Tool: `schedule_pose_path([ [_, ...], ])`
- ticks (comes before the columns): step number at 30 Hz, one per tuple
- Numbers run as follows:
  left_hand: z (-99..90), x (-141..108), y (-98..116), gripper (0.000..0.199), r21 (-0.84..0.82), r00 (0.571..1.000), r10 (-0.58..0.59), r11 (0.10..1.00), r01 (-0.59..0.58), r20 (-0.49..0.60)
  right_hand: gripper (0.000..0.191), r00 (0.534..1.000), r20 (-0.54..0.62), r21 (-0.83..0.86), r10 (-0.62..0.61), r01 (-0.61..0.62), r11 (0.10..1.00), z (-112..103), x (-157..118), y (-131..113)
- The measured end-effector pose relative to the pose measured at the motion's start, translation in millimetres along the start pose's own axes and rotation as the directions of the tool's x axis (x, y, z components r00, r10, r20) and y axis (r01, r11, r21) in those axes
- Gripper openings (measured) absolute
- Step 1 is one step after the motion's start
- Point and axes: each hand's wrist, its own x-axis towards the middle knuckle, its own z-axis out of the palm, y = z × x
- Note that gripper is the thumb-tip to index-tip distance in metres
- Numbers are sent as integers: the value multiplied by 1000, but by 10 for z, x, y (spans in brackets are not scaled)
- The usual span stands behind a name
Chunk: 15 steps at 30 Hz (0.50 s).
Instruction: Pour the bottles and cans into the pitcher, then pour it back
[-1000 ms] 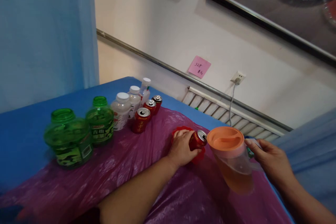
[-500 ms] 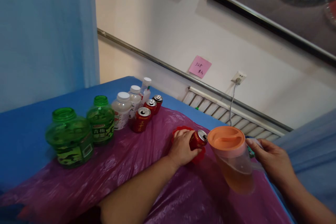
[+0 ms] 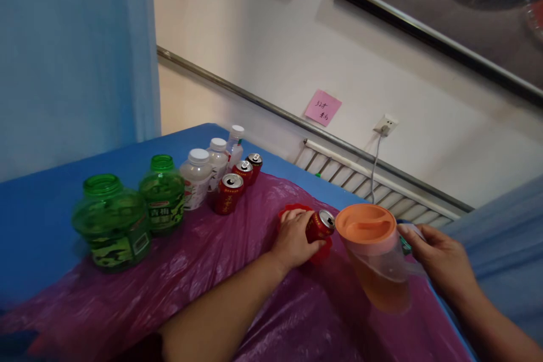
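My left hand is wrapped round a red can, which tilts to the right over a red scalloped dish. In my right hand is the handle of a clear pitcher with an orange lid. Brown liquid fills the lower part of the pitcher, and its spout side is close beside the can's top. No stream of liquid can be made out between them. Both hands are closed.
Three cans stand left of my left hand, beside white-capped bottles. Two green jars are farther left. Purple plastic covers part of the blue table. A radiator lines the wall behind.
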Motion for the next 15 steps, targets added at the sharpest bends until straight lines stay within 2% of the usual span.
schedule_pose_path([
  [15, -7, 6, 6, 63, -1, 1000, -7, 1000, 7, 10, 47, 999, 3, 25, 39, -39, 999, 11, -12, -14],
])
